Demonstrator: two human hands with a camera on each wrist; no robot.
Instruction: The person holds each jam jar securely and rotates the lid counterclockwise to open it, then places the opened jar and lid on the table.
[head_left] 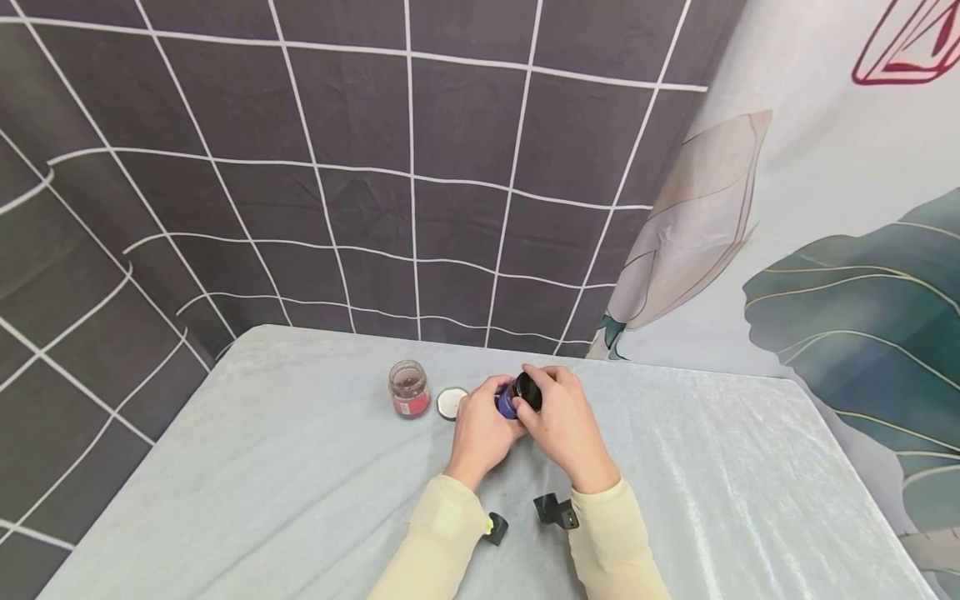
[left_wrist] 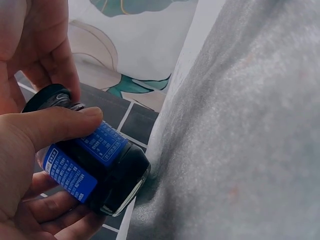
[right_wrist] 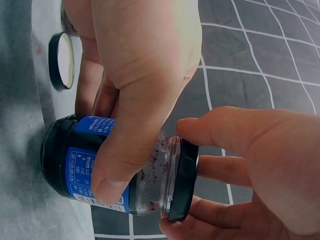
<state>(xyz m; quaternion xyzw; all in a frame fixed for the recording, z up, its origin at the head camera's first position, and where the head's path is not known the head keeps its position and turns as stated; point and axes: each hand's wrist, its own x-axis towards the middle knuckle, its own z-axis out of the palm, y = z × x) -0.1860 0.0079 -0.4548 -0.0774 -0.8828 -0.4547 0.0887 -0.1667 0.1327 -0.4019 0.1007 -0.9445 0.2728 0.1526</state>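
Note:
My left hand [head_left: 483, 429] grips the body of a glass jar [right_wrist: 82, 172] with blue labels and dark contents. The jar is tilted on its side, its base close to the cloth. On its mouth sits a black lid [right_wrist: 185, 180], held at the rim by the thumb and fingers of my right hand [right_wrist: 280, 170]. In the left wrist view, the left thumb lies across the blue label of the jar [left_wrist: 107, 145]. Left of the hands stands an uncovered glass jar [head_left: 409, 392] with a red label. Between it and my left hand lies a loose lid [head_left: 451, 403], white inside face up.
A pale grey cloth [head_left: 300, 467] covers the table. Behind it hangs a dark curtain [head_left: 360, 208] with white grid lines; a patterned leaf curtain [head_left: 855, 308] hangs at the right. Black wrist mounts [head_left: 557, 510] stick out near both sleeves.

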